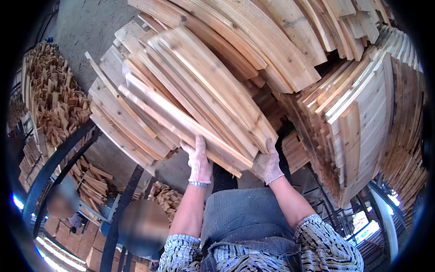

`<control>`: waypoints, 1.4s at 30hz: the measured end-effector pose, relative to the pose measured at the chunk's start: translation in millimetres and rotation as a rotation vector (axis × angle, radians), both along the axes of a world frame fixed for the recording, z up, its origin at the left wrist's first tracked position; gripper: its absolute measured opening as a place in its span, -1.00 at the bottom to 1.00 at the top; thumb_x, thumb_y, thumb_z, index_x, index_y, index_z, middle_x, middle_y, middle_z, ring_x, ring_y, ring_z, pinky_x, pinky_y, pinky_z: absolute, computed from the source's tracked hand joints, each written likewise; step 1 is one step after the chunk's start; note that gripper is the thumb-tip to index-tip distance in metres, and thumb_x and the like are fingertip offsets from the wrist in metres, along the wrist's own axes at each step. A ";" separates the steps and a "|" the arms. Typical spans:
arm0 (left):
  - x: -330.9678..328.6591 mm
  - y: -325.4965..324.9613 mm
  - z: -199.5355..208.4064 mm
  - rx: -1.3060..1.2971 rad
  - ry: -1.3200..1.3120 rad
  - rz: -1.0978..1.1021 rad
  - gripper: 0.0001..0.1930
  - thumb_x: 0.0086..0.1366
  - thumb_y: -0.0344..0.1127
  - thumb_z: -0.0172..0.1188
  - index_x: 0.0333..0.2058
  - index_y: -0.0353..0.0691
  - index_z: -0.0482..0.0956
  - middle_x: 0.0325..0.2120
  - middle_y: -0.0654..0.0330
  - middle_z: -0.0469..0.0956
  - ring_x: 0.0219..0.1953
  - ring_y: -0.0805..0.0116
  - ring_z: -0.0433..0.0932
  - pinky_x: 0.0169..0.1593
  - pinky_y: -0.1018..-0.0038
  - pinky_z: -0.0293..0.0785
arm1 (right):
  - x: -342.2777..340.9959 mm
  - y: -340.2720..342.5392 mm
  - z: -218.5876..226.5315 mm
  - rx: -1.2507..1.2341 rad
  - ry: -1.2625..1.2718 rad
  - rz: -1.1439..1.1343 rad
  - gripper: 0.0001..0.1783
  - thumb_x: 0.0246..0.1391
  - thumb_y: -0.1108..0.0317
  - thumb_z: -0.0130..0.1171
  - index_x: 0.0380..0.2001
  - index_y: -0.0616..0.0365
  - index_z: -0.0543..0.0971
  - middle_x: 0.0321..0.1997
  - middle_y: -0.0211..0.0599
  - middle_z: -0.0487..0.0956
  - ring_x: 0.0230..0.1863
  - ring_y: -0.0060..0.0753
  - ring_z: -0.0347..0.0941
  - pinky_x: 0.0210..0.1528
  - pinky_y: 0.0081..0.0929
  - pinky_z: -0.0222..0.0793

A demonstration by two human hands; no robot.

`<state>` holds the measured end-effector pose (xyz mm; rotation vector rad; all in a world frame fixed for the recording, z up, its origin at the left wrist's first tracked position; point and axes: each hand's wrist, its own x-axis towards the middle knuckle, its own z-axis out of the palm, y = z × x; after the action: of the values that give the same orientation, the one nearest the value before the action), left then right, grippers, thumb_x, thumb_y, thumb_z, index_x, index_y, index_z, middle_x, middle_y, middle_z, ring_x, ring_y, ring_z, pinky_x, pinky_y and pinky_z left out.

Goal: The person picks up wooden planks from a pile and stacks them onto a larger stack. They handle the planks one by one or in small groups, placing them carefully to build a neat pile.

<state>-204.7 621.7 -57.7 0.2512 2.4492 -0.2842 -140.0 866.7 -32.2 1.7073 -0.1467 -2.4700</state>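
A bundle of long wooden boards [213, 90] lies between my hands, its far end resting over other planks. My left hand [199, 162], in a whitish work glove, is closed on the bundle's near left edge, thumb up along a narrow strip. At the near right corner my right hand [268, 163], in a dirtier glove, grips the same boards with its thumb on the outer side; its fingers are hidden underneath. Just left of the bundle, more loose planks [129, 122] lie in a slanting pile, with a thin strip [120, 95] across them.
A large stack of wide boards [253, 31] rises at the far side. To the right stands a tall stack of planks [367, 131]. Heaps of short wood pieces [59, 95] fill the left. Dark metal bars [63, 158] and blurred people [142, 226] are at lower left.
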 end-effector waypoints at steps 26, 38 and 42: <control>-20.0 -1.1 77.9 1.168 -0.017 1.885 -0.16 0.40 0.32 -0.09 0.42 -0.16 0.04 0.28 -0.05 0.29 0.34 0.06 0.26 0.46 0.15 0.14 | -76.1 20.1 6.5 0.448 0.436 1.276 -0.13 0.35 -0.30 -0.22 0.43 0.18 0.14 0.45 -0.07 0.26 0.41 -0.31 0.21 0.44 -0.24 0.10; -70.6 -53.1 40.9 1.497 -0.133 1.898 -0.08 0.28 0.41 0.06 0.39 -0.14 0.16 0.32 0.01 0.28 0.31 0.03 0.29 0.32 0.06 0.33 | -147.5 2.7 45.5 -0.050 0.592 1.086 0.28 -0.05 0.00 0.51 0.51 0.10 -0.13 0.45 -0.15 0.21 0.45 -0.25 0.10 0.46 -0.30 0.04; 2.0 -54.0 88.7 1.443 -0.173 1.872 -0.10 0.35 0.42 -0.10 0.45 -0.08 -0.01 0.42 0.09 0.08 0.39 0.02 0.14 0.42 0.10 0.16 | -66.1 -0.5 83.5 0.278 0.705 1.052 0.21 0.01 0.05 0.48 0.49 0.16 -0.11 0.47 -0.18 0.18 0.46 -0.36 0.04 0.47 -0.35 -0.02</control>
<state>-202.7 567.7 31.0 -1.2690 1.2808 2.0314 -206.0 866.2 51.3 0.5449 0.9293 -2.0579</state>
